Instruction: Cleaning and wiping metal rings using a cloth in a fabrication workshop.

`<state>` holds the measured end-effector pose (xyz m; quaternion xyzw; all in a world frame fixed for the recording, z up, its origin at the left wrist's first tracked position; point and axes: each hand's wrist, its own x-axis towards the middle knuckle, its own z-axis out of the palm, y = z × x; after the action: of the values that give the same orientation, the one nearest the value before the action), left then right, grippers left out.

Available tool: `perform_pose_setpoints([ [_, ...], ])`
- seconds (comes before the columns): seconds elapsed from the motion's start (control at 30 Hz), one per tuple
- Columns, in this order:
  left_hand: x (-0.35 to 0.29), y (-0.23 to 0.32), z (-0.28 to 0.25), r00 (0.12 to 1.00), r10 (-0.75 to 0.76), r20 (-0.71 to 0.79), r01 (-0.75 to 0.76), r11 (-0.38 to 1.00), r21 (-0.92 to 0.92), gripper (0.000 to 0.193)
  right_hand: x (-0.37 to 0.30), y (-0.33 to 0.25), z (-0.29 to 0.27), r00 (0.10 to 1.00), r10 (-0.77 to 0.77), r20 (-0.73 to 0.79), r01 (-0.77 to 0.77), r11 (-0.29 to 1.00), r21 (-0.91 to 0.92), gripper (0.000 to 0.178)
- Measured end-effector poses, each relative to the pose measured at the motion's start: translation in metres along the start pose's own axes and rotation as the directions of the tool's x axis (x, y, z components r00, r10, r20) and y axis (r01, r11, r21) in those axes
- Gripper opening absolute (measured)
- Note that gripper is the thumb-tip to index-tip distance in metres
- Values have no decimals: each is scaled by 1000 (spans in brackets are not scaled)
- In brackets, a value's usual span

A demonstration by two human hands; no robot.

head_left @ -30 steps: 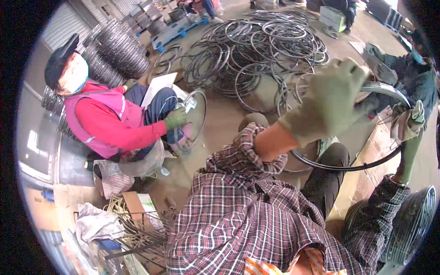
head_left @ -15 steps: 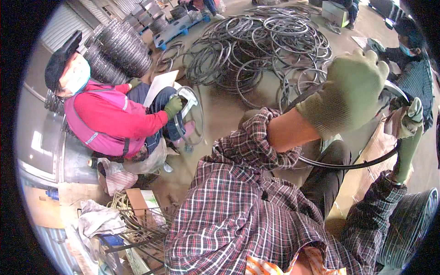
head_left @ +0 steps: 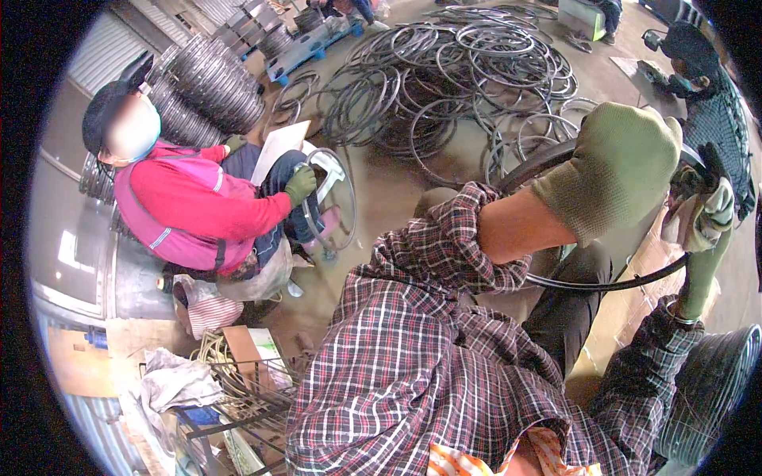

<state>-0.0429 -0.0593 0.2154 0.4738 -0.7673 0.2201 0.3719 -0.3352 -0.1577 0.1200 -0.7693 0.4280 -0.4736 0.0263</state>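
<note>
A black wheel rim [head_left: 607, 285] is held up over my lap, its lower edge curving in front of my dark trousers. My left hand [head_left: 615, 174], in an olive knit glove, is closed over the rim's upper part; its fingertips are mostly turned from view. On the rim's right side my right hand [head_left: 714, 226], in a green glove, is closed around a pale grey rag [head_left: 689, 218] that lies against the rim. The rag hides part of the right fingers. My plaid sleeves and shirt fill the lower middle.
A large heap of rims [head_left: 468, 79] lies on the floor ahead. At left sits a masked co-worker [head_left: 202, 198] holding a grey rim; another co-worker [head_left: 710, 111] is at far right. Stacked rims [head_left: 706, 397] stand beside my right arm, and a wire rack [head_left: 246, 420] at lower left.
My left hand has moved slightly right and down along with the rim. The right hand with the rag has barely shifted. At right, the co-worker's head has moved left and up.
</note>
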Motion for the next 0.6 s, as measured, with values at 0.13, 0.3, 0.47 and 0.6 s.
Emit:
perform_pose_setpoints([
  [0.13, 7, 0, 7, 1000, 15, -12, -15, 1000, -16, 16, -8, -34, 3, 974, 191, -123, -147, 942, 302, 46],
  [0.3, 8, 3, 10, 1000, -8, -4, 8, 1000, -24, 16, -9, -14, -19, 980, -126, -154, 106, 985, -137, 51],
  [0.47, 6, 6, 23, 999, -6, 47, 5, 1000, 15, 19, -34, -26, -52, 873, -272, -404, 145, 937, -318, 57],
  [0.6, 6, -3, 27, 996, 78, 46, -74, 994, -77, 20, -23, -35, -24, 883, -286, -372, 151, 924, -352, 57],
])
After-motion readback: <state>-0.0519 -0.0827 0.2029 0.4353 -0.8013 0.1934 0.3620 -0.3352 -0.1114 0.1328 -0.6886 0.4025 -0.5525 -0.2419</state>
